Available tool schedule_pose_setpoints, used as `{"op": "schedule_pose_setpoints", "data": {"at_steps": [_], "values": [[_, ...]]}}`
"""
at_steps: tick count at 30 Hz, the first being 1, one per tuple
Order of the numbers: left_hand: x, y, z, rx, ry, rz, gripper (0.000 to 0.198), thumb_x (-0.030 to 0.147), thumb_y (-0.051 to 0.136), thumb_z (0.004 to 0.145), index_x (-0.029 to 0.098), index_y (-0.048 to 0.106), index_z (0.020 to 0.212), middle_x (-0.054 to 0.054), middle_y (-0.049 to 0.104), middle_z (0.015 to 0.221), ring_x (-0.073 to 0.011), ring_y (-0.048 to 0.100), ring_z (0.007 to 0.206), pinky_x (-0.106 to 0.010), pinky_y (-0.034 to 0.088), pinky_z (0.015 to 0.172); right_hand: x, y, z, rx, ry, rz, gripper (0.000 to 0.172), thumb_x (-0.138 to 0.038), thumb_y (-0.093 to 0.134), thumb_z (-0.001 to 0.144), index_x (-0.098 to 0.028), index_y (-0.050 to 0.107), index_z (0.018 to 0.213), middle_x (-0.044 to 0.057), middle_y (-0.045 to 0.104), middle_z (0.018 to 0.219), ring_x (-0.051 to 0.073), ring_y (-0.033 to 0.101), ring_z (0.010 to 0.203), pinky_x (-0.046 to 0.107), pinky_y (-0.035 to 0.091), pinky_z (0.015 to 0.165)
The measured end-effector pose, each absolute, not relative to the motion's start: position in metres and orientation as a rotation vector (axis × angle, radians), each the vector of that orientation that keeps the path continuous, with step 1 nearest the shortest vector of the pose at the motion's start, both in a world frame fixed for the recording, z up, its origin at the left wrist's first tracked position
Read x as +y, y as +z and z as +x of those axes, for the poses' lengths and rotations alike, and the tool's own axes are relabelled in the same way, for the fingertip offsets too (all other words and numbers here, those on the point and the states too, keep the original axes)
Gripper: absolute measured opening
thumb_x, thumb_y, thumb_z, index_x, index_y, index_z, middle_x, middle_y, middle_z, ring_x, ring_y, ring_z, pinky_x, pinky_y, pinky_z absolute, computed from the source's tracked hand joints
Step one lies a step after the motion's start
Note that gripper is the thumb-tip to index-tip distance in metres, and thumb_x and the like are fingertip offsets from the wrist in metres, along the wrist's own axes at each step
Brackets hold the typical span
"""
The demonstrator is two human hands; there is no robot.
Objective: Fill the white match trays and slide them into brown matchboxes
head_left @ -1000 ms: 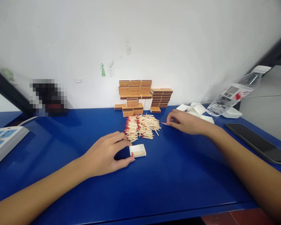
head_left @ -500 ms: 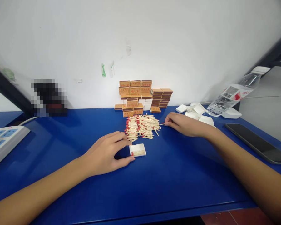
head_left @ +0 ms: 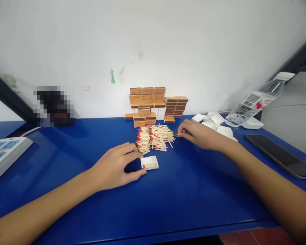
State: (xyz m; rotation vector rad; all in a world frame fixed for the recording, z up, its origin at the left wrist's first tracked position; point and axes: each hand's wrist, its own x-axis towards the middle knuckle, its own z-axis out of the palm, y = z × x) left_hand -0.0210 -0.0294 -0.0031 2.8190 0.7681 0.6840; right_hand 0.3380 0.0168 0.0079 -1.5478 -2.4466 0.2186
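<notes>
A white matchbox tray [head_left: 151,160] lies on the blue table with a few red-tipped matches along its near side. My left hand [head_left: 119,165] grips the tray's left end between thumb and index finger. Behind the tray spreads a loose pile of matches [head_left: 156,137], most with red heads to the left. At the pile's right edge my right hand [head_left: 195,134] pinches a single match [head_left: 176,135], its red head pointing left. The rest of that match is hidden by the fingers.
Orange matchboxes [head_left: 147,98] are stacked against the wall behind the pile. More white trays [head_left: 216,119] lie heaped at the right, beside a leaning plastic bottle [head_left: 255,102]. A black phone [head_left: 280,154] rests on the right, a white power strip [head_left: 10,153] on the left.
My right hand has shifted slightly left with the match, closer to the pile. My left hand and the tray have barely moved.
</notes>
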Motion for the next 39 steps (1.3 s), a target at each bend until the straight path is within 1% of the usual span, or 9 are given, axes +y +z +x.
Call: {"op": "schedule_pose_setpoints", "data": {"at_steps": [7,12,16,19,21,23,28,34,39], "values": [[-0.03,-0.003,-0.022,0.774,0.67,2.823,0.03,0.041,0.069,0.097,0.017,0.073,0.115,-0.009,0.07,0.103,-0.0224,0.067,0.092,-0.039,0.059,0.08,0.02,-0.006,0.342,-2.488,0.254,-1.538,0.028,-0.042,0.042,0.103,-0.022,0.057,0.092,0.011,0.063,0.099,0.023,0.06,0.082,0.04,0.049,0.077],[-0.03,-0.003,-0.022,0.774,0.676,2.83,0.029,0.041,0.069,0.097,0.018,0.073,0.114,-0.009,0.07,0.103,-0.0221,0.067,0.092,-0.038,0.059,0.081,0.012,0.004,0.338,-2.472,0.281,-1.511,0.03,-0.044,0.039,0.104,-0.022,0.055,0.09,0.011,0.062,0.098,0.023,0.06,0.08,0.04,0.049,0.076],[-0.03,-0.003,-0.021,0.781,0.689,2.833,0.031,0.042,0.069,0.097,0.018,0.073,0.115,-0.009,0.07,0.103,-0.0225,0.067,0.092,-0.038,0.058,0.081,-0.014,0.023,0.308,-2.436,0.363,-1.339,0.028,-0.043,0.039,0.107,-0.023,0.055,0.096,0.01,0.064,0.099,0.024,0.06,0.085,0.04,0.049,0.078],[-0.031,-0.003,-0.02,0.771,0.681,2.819,0.029,0.041,0.069,0.097,0.018,0.073,0.113,-0.008,0.07,0.101,-0.0217,0.066,0.09,-0.036,0.057,0.078,-0.039,0.027,0.273,-2.464,0.422,-1.248,0.023,-0.038,0.041,0.109,-0.023,0.054,0.097,0.008,0.064,0.098,0.02,0.059,0.08,0.036,0.048,0.072],[-0.031,-0.003,-0.019,0.764,0.669,2.814,0.027,0.04,0.07,0.096,0.018,0.073,0.112,-0.007,0.069,0.1,-0.0215,0.066,0.089,-0.036,0.056,0.077,-0.051,0.02,0.251,-2.518,0.328,-1.172,0.016,-0.029,0.043,0.109,-0.022,0.054,0.1,0.008,0.065,0.101,0.02,0.061,0.08,0.035,0.048,0.071],[-0.032,-0.002,-0.019,0.756,0.657,2.819,0.027,0.04,0.07,0.096,0.018,0.073,0.113,-0.008,0.069,0.1,-0.022,0.065,0.09,-0.036,0.056,0.078,-0.058,0.01,0.235,-2.566,0.174,-1.118,0.016,-0.025,0.043,0.109,-0.02,0.057,0.101,0.01,0.065,0.102,0.02,0.061,0.079,0.034,0.048,0.067],[-0.032,-0.003,-0.02,0.733,0.683,2.835,0.028,0.04,0.069,0.096,0.019,0.073,0.114,-0.008,0.069,0.1,-0.0222,0.066,0.09,-0.036,0.057,0.079,-0.06,-0.002,0.224,-2.628,-0.069,-1.087,0.021,-0.029,0.045,0.109,-0.018,0.062,0.103,0.012,0.067,0.103,0.022,0.063,0.078,0.034,0.047,0.06],[-0.032,-0.003,-0.02,0.753,0.696,2.839,0.028,0.041,0.071,0.096,0.018,0.073,0.113,-0.009,0.07,0.101,-0.0226,0.067,0.09,-0.037,0.057,0.078,-0.044,0.016,0.256,-2.479,0.08,-1.17,0.017,-0.027,0.046,0.108,-0.021,0.06,0.105,0.009,0.067,0.101,0.022,0.065,0.085,0.034,0.048,0.071],[-0.032,-0.003,-0.02,0.735,0.697,2.842,0.029,0.04,0.07,0.097,0.018,0.072,0.114,-0.009,0.07,0.102,-0.0226,0.067,0.09,-0.038,0.057,0.078,-0.029,0.02,0.276,-2.491,0.236,-1.201,0.011,-0.028,0.058,0.102,-0.022,0.064,0.095,0.004,0.063,0.087,0.018,0.058,0.077,0.031,0.041,0.067]]}}
